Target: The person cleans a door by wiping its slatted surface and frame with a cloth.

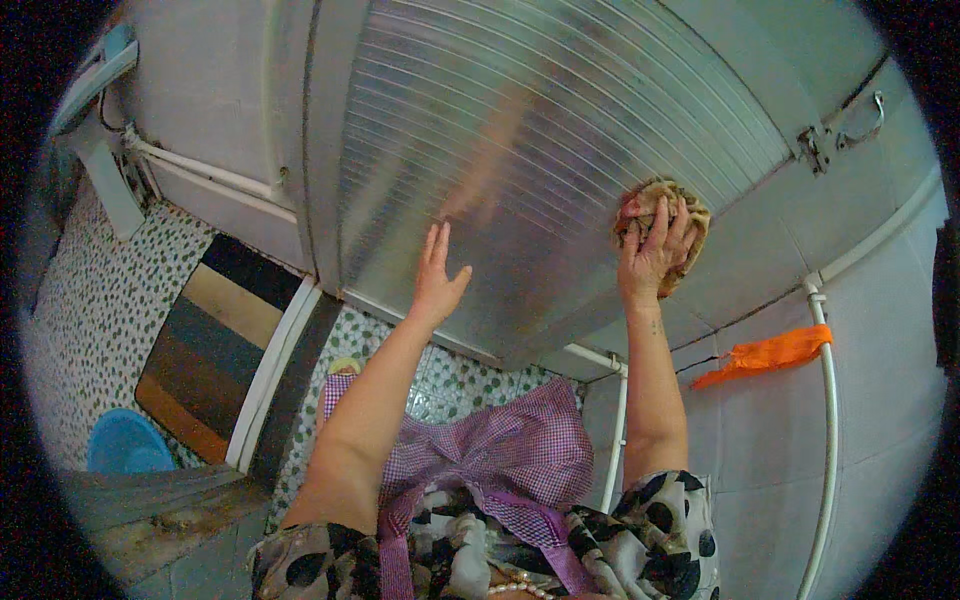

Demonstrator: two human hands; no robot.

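A metal-framed door with a ribbed, translucent panel stands before me. My right hand presses a bunched, brown and reddish cloth against the panel's right side, with the fingers spread over it. Left of it, my left hand is raised at the lower part of the panel, fingers extended and holding nothing; whether it touches the surface I cannot tell. A blurred reflection of an arm shows in the panel above my left hand.
White pipes run along the tiled wall at right, with an orange cloth tied on one. A metal latch sits at upper right. At left, a striped mat and a blue basin are on the pebble-patterned floor beyond a raised threshold.
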